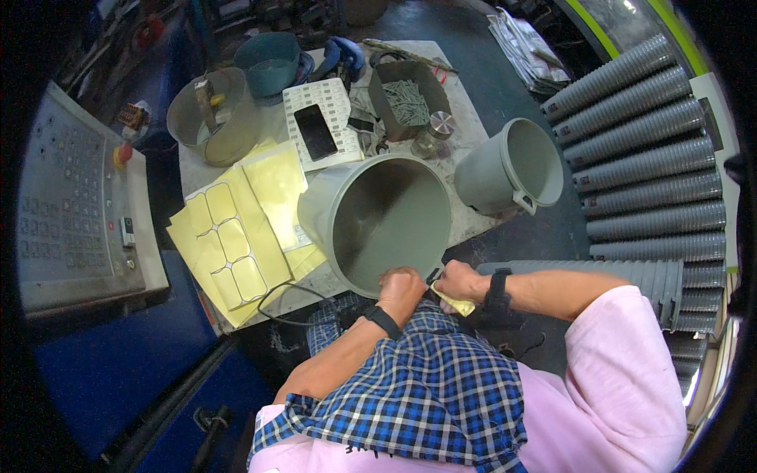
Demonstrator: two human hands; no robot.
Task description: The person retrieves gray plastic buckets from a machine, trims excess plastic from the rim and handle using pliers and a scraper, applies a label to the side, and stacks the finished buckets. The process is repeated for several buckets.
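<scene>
A large grey plastic bucket (315,206) lies tilted at the table's near edge, its open mouth facing me. At the near rim my left hand (402,285) is closed, its fingertips curled against the bucket. My right hand (460,284) is closed just to the right, beside the same rim. Under its fingers is a crumpled pale yellow piece (455,303); whether it is paper or cloth I cannot tell. A small black part (433,275) shows between the two hands, at the rim.
Yellow label sheets (206,251) lie left of the bucket. Behind are a phone (315,132), a bin of screw-like pieces (378,98), a glass jar (430,142) and round tubs (206,140). A second grey bucket (485,175) stands right. Stacked buckets (639,150) line the right side; a control panel (75,209) stands left.
</scene>
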